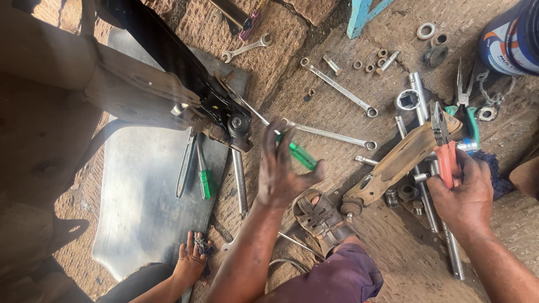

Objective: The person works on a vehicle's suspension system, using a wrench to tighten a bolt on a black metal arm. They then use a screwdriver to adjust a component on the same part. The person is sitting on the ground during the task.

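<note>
Right now the left hand (283,171) grips a screwdriver with a green handle (301,155). Its thin metal shaft reaches up to the black joint (236,124) on the car's underside, so the step looks like prying or poking at that joint. The right hand (465,191) is closed around red-handled pliers (443,147), held up over a tan metal arm (393,165) that lies on the ground just beside it.

The next move probably needs a steady push with the screwdriver tip, kept right on the joint so it does not slip.

Some things are hard to see. The screwdriver tip is too small to tell where it touches. The car part is cut off at the top and left. A small hand (190,259) of another person rests on the grey mat (140,213) below, and the rest of that person is out of view. Spanners (337,85) and sockets lie all around.
</note>
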The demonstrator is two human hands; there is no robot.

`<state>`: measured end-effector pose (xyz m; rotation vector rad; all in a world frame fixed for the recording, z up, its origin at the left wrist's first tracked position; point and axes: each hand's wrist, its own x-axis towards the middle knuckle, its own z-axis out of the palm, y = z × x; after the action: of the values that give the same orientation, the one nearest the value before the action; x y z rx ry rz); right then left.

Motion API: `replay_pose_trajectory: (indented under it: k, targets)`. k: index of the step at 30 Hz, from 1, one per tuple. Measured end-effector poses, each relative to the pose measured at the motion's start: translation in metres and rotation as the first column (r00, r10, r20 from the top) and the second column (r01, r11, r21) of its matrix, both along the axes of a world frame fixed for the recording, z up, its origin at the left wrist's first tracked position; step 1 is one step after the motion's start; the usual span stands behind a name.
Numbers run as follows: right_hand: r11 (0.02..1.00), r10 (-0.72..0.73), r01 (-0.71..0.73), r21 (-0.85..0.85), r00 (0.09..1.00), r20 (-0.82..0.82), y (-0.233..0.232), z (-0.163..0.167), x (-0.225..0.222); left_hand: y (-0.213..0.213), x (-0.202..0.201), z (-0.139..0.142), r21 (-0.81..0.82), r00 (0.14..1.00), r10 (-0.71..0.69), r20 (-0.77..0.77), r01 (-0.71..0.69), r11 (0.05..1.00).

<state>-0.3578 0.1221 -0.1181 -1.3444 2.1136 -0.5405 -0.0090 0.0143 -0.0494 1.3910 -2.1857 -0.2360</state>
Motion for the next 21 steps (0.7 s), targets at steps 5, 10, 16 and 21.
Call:
replay_pose_trajectory:
  k: [5, 10, 16, 21]
  targets:
    - [0.999, -0.011, 0.010, 0.051, 1.000, 0.023, -0.003, 0.004, 0.001, 0.017, 0.010, 0.014, -0.185, 0.995, 0.080, 0.055, -0.068, 0.980]
    - [0.996, -0.012, 0.006, 0.090, 0.998, 0.065, -0.017, 0.029, 0.013, 0.022, -0.017, 0.019, 0.132, 0.839, 0.329, -0.434, -0.302, 0.944]
    - [0.996, 0.080, -0.060, -0.068, 0.939, 0.336, -0.056, 0.079, 0.060, 0.039, -0.031, 0.015, 0.421, 0.488, 0.587, -0.646, -0.414, 0.807]
    - [0.977, 0.211, -0.184, -0.104, 0.856, 0.472, -0.090, 0.112, 0.097, 0.053, -0.026, 0.014, 0.312, 0.569, 0.445, -0.692, -0.320, 0.895]
